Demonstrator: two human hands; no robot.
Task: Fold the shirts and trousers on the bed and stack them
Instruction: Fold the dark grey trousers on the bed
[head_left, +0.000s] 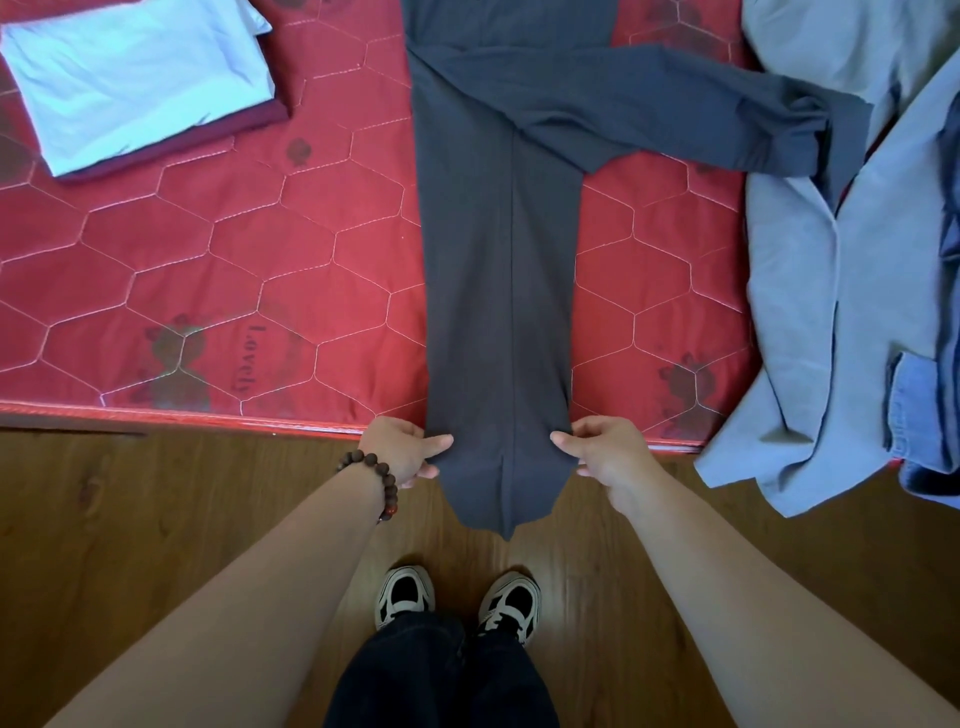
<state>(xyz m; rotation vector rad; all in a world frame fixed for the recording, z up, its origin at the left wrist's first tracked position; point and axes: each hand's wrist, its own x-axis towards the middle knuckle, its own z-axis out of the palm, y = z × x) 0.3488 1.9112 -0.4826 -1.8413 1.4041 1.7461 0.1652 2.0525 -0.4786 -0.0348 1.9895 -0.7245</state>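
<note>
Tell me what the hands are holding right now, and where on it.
Both hold the dark grey garment: left hand pinches its left edge, right hand its right edge, near the end hanging off the bed.

Left hand (402, 451), right hand (605, 451) pinch trousers (498, 291).

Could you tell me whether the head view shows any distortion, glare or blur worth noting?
Head view: wide-angle bending curves the mattress edge and stretches the forearms; light is soft and even, no glare, faint shadows; the dark trousers, left hand and right hand are sharp; the blue garments at the right edge look slightly smeared.
</note>
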